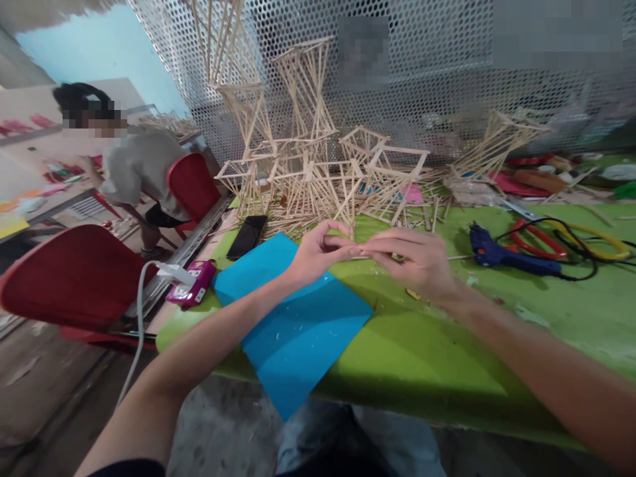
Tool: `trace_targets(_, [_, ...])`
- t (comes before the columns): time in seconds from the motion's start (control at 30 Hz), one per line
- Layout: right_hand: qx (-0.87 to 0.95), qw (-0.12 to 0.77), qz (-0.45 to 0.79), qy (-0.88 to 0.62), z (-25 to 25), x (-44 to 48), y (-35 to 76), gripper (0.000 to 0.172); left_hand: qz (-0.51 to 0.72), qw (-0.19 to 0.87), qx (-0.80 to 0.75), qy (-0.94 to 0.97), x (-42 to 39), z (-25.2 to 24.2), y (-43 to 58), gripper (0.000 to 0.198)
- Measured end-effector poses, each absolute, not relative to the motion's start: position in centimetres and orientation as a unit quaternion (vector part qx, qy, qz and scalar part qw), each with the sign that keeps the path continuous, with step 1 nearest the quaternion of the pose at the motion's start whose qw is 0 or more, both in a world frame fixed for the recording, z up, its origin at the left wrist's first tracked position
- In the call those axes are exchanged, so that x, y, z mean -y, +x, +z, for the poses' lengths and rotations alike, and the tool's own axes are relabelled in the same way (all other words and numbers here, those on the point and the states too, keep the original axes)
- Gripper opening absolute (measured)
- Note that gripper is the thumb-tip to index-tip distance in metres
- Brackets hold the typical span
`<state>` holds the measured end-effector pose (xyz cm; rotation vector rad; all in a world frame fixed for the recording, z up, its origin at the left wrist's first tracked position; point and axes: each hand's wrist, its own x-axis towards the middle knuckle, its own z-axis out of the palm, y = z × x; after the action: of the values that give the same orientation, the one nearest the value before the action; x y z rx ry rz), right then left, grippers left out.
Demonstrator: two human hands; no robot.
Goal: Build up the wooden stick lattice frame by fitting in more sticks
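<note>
My left hand (322,252) and my right hand (415,258) meet over the green table, fingertips pinched together at one spot. Whatever sits between them is too small or hidden to name. Close behind the fingers stands a cluster of frames made of thin wooden sticks (308,169), with loose sticks around its base. A bright blue sheet (303,331) lies under my left forearm and overhangs the front edge. To the right of my right hand rests a blue glue gun (514,255) with a black cord.
A black phone (247,237) and a purple power strip (193,285) with a white plug are at left. Red-handled (539,238) and yellow-handled (596,242) tools lie at right. A perforated metal panel (422,40) stands behind. A seated person (142,162) and red chairs (74,278) are left.
</note>
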<state>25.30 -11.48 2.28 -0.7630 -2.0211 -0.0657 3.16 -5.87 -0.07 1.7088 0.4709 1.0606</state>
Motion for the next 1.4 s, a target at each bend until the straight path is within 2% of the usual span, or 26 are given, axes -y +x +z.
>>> trace_targets(0.13, [0.826, 0.457, -0.022, -0.331, 2.6, 11.5, 25.3, 0.014, 0.44, 0.492, -0.199, 0.724, 6.2, 0.2, 2.9, 0.045])
trace_targets(0.33, [0.746, 0.552, 0.03, -0.372, 2.9, 11.2, 25.0, 0.011, 0.472, 0.523, -0.204, 0.68, 7.0, 0.9, 3.2, 0.044])
trace_targets(0.4, [0.761, 0.547, 0.025, -0.347, 2.7, 11.2, 25.1, 0.007, 0.478, 0.535, -0.206, 0.666, 7.1, 1.0, 3.3, 0.043])
trace_targets(0.53, [0.797, 0.519, 0.016, -0.309, 2.4, 11.5, 24.9, 0.011, 0.473, 0.538, -0.22, 0.662, 7.2, 0.9, 3.3, 0.039])
trace_targets(0.67, [0.777, 0.537, 0.009, -0.33, 2.3, 11.7, 24.5, 0.011, 0.461, 0.539, -0.228, 0.668, 7.2, 0.7, 3.3, 0.034])
trace_targets(0.8, [0.766, 0.549, -0.031, -0.332, 2.7, 11.7, 24.7, 0.01, 0.441, 0.58, -0.211, 0.651, 7.3, 0.5, 3.3, 0.034])
trace_targets(0.93, [0.79, 0.523, -0.092, -0.307, 3.1, 11.5, 25.6, 0.01, 0.404, 0.617, -0.161, 0.656, 7.3, 0.3, 3.1, 0.038])
trace_targets(1.1, [0.801, 0.499, -0.117, -0.309, 3.3, 11.4, 25.8, 0.008, 0.398, 0.52, -0.151, 0.741, 7.2, 0.8, 2.7, 0.042])
trace_targets(1.23, [0.794, 0.494, -0.044, -0.353, 3.2, 11.4, 25.1, 0.007, 0.42, 0.409, -0.134, 0.799, 6.9, 0.9, 2.5, 0.042])
trace_targets(1.4, [0.796, 0.479, 0.001, -0.37, 2.7, 11.3, 25.0, 0.008, 0.426, 0.349, -0.133, 0.824, 6.7, 0.9, 2.4, 0.043])
